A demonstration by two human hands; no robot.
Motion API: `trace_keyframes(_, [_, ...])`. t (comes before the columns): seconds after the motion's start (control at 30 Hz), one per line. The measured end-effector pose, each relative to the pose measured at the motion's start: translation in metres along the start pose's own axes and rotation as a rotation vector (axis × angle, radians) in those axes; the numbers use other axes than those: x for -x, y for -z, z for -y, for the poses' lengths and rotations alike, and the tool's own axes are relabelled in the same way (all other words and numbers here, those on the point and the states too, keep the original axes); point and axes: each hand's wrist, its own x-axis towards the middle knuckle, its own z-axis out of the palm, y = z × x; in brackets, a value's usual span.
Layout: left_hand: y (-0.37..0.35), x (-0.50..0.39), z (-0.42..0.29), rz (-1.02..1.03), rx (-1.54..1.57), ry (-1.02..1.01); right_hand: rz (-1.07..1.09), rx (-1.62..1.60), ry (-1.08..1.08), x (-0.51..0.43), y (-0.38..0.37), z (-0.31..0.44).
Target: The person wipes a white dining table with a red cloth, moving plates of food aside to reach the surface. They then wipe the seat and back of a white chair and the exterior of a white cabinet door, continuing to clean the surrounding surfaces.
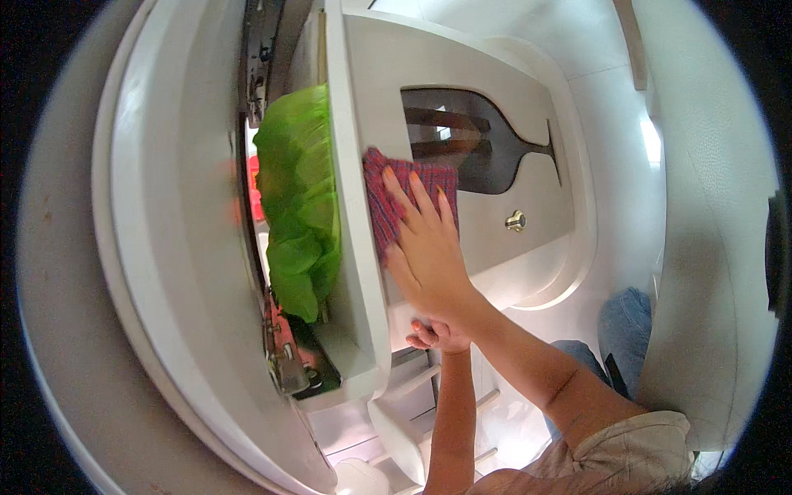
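My right hand (427, 247) lies palm down, fingers spread, on a folded red-and-blue checked cloth (387, 204). It presses the cloth against the pale front of a cabinet (383, 62), beside a dark glass pane (464, 139) shaped like a wine glass. Just below my right wrist is my left hand (439, 337), its fingers curled and nothing visible in them; the wrist partly covers it. A small metal knob (515, 221) sits on the cabinet door, right of the cloth.
Left of the cabinet front, a bright green, crumpled fabric-like item (297, 204) lies in an open drawer-like compartment with a white rim (356, 185). Dark metal rail parts (288, 371) border it. A white chair-like piece (396, 433) stands below. Legs in blue jeans (625, 334) show at right.
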Motion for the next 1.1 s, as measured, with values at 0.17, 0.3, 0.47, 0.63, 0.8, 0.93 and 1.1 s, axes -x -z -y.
trace_keyframes(0.17, [-0.007,0.001,-0.005,-0.030,0.117,0.042,0.079,-0.016,0.024,0.037,0.004,0.004])
trace_keyframes(0.3, [-0.002,-0.002,0.001,-0.023,0.186,0.016,-0.026,0.013,0.057,0.016,-0.008,-0.009])
trace_keyframes(0.47, [0.011,-0.022,-0.004,0.027,0.137,-0.094,-0.100,0.003,0.076,-0.001,-0.008,-0.020])
trace_keyframes(0.63, [-0.008,0.022,-0.001,0.056,0.201,0.084,0.020,-0.014,0.097,0.034,-0.004,-0.003])
trace_keyframes(0.8, [-0.021,0.021,-0.020,0.026,-0.030,0.024,0.089,0.017,0.164,0.078,0.006,-0.018])
trace_keyframes(0.93, [0.007,0.023,-0.018,0.120,0.078,-0.006,0.122,0.022,0.203,0.112,0.000,-0.025])
trace_keyframes(1.1, [0.051,0.047,-0.024,0.320,0.281,0.060,0.270,0.021,0.232,0.158,-0.022,-0.027])
